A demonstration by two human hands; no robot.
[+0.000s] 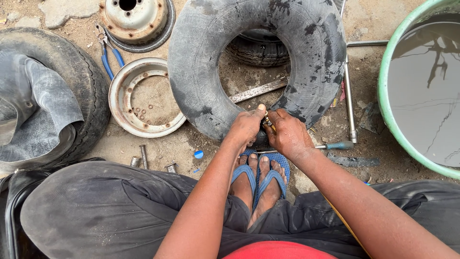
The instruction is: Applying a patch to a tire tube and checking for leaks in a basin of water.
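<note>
At nine o'clock lies one worn tyre (84, 91) with a slack grey inner tube (38, 110) spilling from it. Toward the centre sit two rusty wheel rims: one dish (125, 103) on the ground at ten o'clock and one hub (136, 19) at eleven, with one pair of blue-handled pliers (109, 55) between them. Three short bolts (143, 157) lie on the dirt floor (191, 144) below.

At the centre, one inflated inner tube (191, 62) rests on the ground, over a second tyre (258, 50) at twelve o'clock. At its six o'clock edge is the small brass valve (268, 122). The left hand (247, 128) presses against the tube there, thumb raised; its grip is partly curled. The right hand (290, 135) pinches the valve between its fingertips. Two feet in blue sandals (258, 180) sit beneath.

At four o'clock lies one teal-handled screwdriver (335, 145); at three o'clock stands one green water basin (385, 96).
</note>
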